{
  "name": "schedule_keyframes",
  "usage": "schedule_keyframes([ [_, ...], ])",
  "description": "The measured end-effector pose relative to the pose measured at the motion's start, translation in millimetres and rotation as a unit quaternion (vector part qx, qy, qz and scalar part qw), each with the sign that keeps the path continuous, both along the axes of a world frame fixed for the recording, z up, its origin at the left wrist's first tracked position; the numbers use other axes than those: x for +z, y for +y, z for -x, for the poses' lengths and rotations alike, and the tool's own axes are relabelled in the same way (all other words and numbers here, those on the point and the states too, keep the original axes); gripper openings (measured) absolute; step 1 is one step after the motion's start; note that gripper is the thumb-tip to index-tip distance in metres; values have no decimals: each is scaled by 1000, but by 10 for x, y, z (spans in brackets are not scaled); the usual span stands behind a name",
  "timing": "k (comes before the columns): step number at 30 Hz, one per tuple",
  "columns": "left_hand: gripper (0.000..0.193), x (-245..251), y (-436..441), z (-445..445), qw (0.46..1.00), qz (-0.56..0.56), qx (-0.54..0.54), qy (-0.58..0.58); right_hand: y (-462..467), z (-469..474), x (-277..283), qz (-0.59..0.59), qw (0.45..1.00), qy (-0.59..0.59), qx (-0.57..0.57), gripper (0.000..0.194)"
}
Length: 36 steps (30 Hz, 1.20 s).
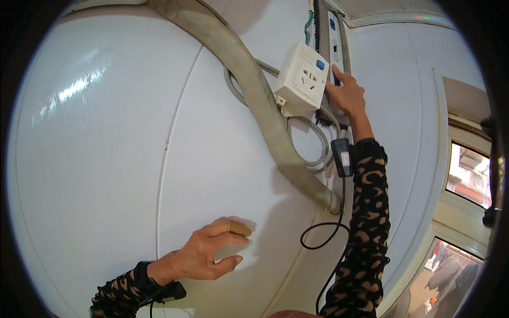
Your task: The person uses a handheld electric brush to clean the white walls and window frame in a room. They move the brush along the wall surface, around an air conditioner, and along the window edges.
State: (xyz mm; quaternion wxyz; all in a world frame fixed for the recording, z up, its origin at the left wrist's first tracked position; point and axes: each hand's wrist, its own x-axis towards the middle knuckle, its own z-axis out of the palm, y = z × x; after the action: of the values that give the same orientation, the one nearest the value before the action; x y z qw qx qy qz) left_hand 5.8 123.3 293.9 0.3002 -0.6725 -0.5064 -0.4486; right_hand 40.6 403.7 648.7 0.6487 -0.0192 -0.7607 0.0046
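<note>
My right hand is raised to a white power strip mounted upright in the wall corner, its fingers between the strip and a socket box; whether it grips anything is unclear. Just left of it sits the white socket box with a blue switch, tilted on the wall. My left hand is low at the white wall panel, fingers apart and holding nothing, with a tan cover on one finger. A black device with a black cable hangs beside my right sleeve.
A thick wrapped pipe runs diagonally down the wall. Coiled grey cable hangs behind it and below the socket box. A green wire comes down from above. Windows stand at the right.
</note>
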Motion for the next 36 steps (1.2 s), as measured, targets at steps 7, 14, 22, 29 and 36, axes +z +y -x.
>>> schedule_keyframes([
  [7,34,-12,-29,12,1000,10,27,4,92,221,231,-55,998,15,32,102],
  [14,32,1,-11,-14,1000,8,22,-2,440,70,-332,26,997,-34,57,100],
  [22,31,0,-38,-26,999,26,13,-17,249,57,-207,66,998,-14,4,101],
  [29,30,-3,-34,-7,999,44,19,-17,462,80,-457,58,996,-43,46,104],
  [36,30,-26,-18,5,998,43,-11,-43,393,107,-464,108,992,24,64,102],
])
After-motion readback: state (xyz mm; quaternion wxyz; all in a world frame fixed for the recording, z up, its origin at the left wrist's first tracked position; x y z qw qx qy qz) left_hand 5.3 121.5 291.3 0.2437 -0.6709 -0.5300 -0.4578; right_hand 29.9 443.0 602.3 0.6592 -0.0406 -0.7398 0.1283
